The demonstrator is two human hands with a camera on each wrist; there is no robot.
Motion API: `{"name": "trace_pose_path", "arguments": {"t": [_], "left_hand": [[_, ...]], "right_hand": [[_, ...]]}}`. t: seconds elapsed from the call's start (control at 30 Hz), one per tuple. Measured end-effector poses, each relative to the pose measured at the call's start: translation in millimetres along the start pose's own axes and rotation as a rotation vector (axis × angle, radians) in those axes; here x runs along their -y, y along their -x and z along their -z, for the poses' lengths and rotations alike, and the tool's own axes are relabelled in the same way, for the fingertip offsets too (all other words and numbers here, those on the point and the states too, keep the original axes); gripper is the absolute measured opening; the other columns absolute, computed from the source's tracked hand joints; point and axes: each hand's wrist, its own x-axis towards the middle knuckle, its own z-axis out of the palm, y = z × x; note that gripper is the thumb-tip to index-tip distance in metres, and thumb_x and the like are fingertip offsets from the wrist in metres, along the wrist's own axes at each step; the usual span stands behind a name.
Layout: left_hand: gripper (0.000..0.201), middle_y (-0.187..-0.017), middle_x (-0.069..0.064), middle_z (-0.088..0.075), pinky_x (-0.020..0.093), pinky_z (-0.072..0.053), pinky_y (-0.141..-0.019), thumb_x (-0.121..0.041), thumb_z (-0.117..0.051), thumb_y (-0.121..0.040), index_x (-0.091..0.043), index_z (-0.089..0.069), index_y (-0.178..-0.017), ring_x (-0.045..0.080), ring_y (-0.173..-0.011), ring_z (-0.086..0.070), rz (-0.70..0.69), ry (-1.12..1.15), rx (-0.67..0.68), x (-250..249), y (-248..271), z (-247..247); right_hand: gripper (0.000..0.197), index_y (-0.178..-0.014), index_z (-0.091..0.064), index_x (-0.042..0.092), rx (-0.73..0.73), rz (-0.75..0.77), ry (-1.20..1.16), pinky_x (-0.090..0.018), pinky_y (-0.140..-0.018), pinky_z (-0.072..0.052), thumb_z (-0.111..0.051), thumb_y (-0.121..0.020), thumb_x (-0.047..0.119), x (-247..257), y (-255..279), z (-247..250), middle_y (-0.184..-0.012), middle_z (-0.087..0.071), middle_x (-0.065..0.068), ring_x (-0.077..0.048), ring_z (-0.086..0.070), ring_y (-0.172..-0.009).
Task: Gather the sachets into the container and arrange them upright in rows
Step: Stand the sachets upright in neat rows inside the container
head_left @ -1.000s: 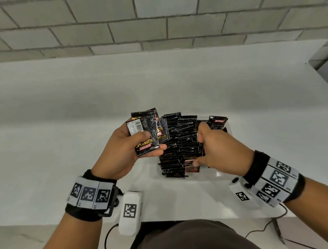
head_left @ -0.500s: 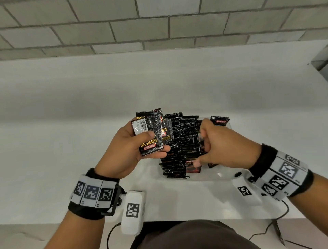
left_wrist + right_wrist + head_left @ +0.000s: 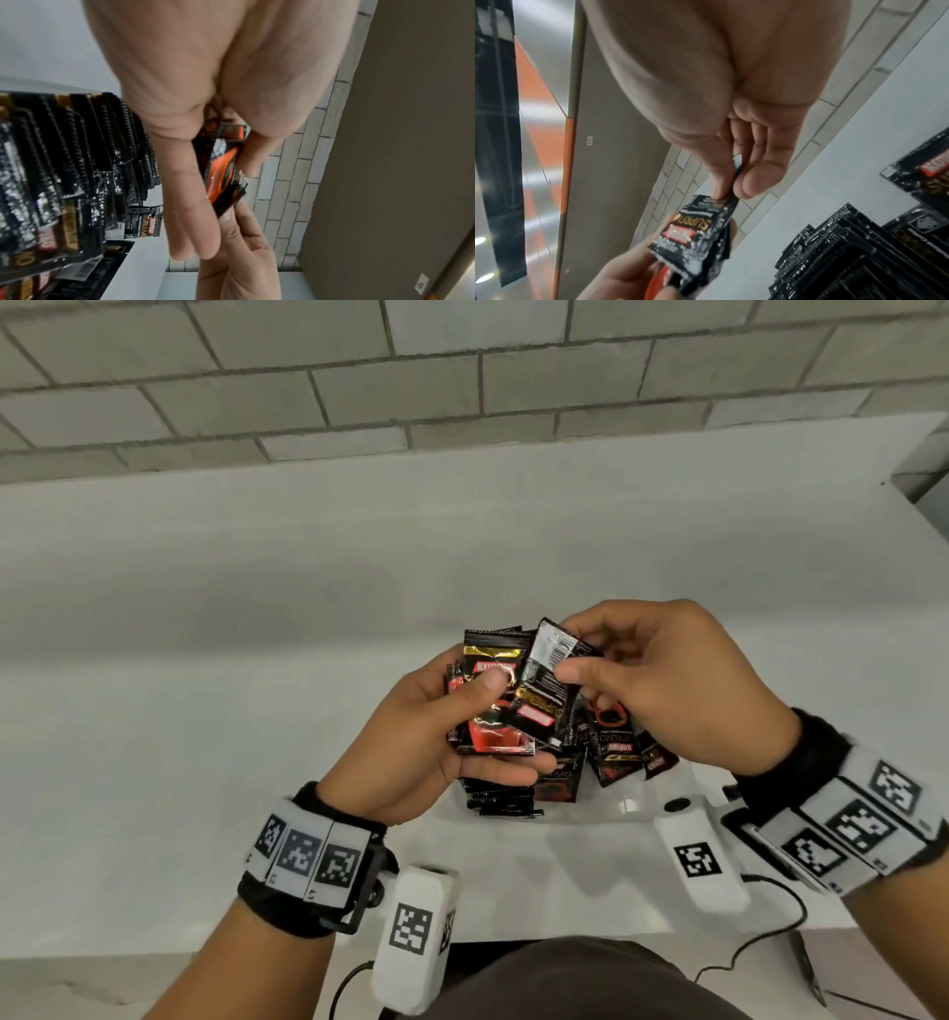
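Note:
My left hand [image 3: 452,726] grips a small stack of black, red and gold sachets [image 3: 493,706] above the container, thumb on top and fingers beneath. My right hand [image 3: 580,654] pinches the upper end of one black sachet [image 3: 552,680] lying across that stack; the right wrist view shows this sachet [image 3: 698,229] between thumb and forefinger. Under both hands a clear plastic container [image 3: 621,806] holds several upright sachets [image 3: 500,796] in a row, with a few leaning sachets [image 3: 616,747] at its right. The left wrist view shows the upright row [image 3: 77,146] beside my fingers.
The container stands near the front edge of a white table [image 3: 205,711]. A grey block wall [image 3: 411,377] runs behind the table. Wrist camera units [image 3: 416,932] and a cable [image 3: 765,937] hang below my wrists at the table's front edge.
My right hand left the sachets in the container, rose and moved left to take hold of the top sachet of the left hand's stack. The left hand drifted slightly right, over the container.

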Motion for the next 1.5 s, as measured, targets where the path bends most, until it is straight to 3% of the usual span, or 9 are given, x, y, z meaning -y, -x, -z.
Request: {"name": "trace_pose_path", "arguments": {"t": [0.13,0.23,0.47,0.6,0.73,0.93,1.07,1.23,1.5], "left_hand": [[0.030,-0.121,0.025,-0.070,0.038,-0.063,-0.064,-0.018,-0.053,-0.104,-0.014,-0.059,-0.133,0.053,-0.089,-0.073,0.007,0.043,-0.036,3.9,-0.5,1.4],[0.031,-0.119,0.021,-0.072,0.036,-0.063,-0.064,-0.019,-0.053,-0.103,-0.010,-0.059,-0.133,0.050,-0.090,-0.074,0.013,0.067,-0.059,4.9,-1.8,-2.4],[0.035,-0.114,0.013,-0.074,0.036,-0.063,-0.068,-0.019,-0.059,-0.096,-0.007,-0.062,-0.129,0.028,-0.095,-0.076,-0.016,0.092,-0.102,2.9,-9.4,-3.0],[0.038,-0.119,0.019,-0.072,0.035,-0.062,-0.063,-0.007,-0.063,-0.095,-0.011,-0.059,-0.133,0.038,-0.091,-0.076,-0.025,-0.014,-0.094,5.9,-8.7,3.1],[0.042,-0.121,0.019,-0.072,0.035,-0.062,-0.063,-0.005,-0.064,-0.095,-0.012,-0.056,-0.136,0.039,-0.092,-0.076,-0.049,-0.050,-0.073,4.7,-8.1,3.7],[0.035,-0.121,0.014,-0.073,0.039,-0.064,-0.071,-0.012,-0.062,-0.094,-0.010,-0.059,-0.129,0.038,-0.103,-0.074,-0.140,0.048,-0.188,2.7,-9.5,13.9],[0.034,-0.124,0.017,-0.071,0.038,-0.063,-0.075,-0.015,-0.059,-0.097,-0.008,-0.059,-0.131,0.044,-0.105,-0.072,-0.152,0.085,-0.257,-2.0,-5.0,27.5],[0.033,-0.123,0.021,-0.071,0.039,-0.063,-0.075,-0.003,-0.055,-0.099,-0.007,-0.059,-0.132,0.050,-0.100,-0.072,-0.119,0.104,-0.249,-4.9,-3.1,34.4],[0.024,-0.121,0.025,-0.070,0.043,-0.063,-0.077,0.000,-0.053,-0.099,-0.002,-0.060,-0.122,0.053,-0.100,-0.070,-0.101,0.118,-0.232,-7.0,-3.7,30.1]], "right_hand": [[0.014,-0.090,-0.074,0.026,-0.243,0.058,0.019,-0.038,-0.055,-0.059,-0.080,-0.085,0.014,2.4,4.2,9.2,-0.079,-0.073,0.004,-0.023,-0.069,-0.057],[0.013,-0.094,-0.072,0.024,-0.466,0.297,0.045,-0.044,-0.058,-0.058,-0.075,-0.089,0.012,3.9,4.1,10.8,-0.090,-0.071,0.004,-0.020,-0.070,-0.069],[0.023,-0.108,-0.077,0.024,0.091,0.501,0.404,-0.027,-0.086,-0.047,-0.075,-0.086,0.024,-17.9,15.7,-14.9,-0.102,-0.065,0.008,-0.013,-0.059,-0.096],[0.009,-0.092,-0.073,0.024,0.026,0.323,0.266,-0.022,-0.070,-0.046,-0.077,-0.084,0.026,-9.2,9.1,-6.3,-0.084,-0.068,0.012,-0.012,-0.063,-0.080],[0.039,-0.108,-0.065,0.027,-0.010,0.002,0.100,-0.030,-0.061,-0.058,-0.087,-0.077,0.030,-14.7,-5.8,-1.5,-0.098,-0.068,0.004,-0.018,-0.068,-0.067],[0.021,-0.094,-0.072,0.010,0.003,-0.066,-0.116,-0.025,-0.058,-0.056,-0.085,-0.077,0.011,-18.5,-5.0,13.4,-0.083,-0.070,-0.019,-0.022,-0.070,-0.061],[0.022,-0.083,-0.073,0.020,0.176,-0.108,0.074,-0.030,-0.067,-0.054,-0.091,-0.069,0.021,-25.0,2.5,37.4,-0.076,-0.073,-0.005,-0.019,-0.066,-0.062],[0.025,-0.072,-0.068,0.024,0.286,-0.090,0.349,-0.013,-0.058,-0.044,-0.093,-0.069,0.027,-41.1,12.3,22.4,-0.064,-0.066,0.013,-0.001,-0.058,-0.056],[0.042,-0.069,-0.054,0.025,0.387,-0.072,0.696,-0.029,-0.059,-0.046,-0.085,-0.069,0.055,-50.1,7.3,-8.7,-0.062,-0.058,0.009,-0.007,-0.054,-0.060]]}}
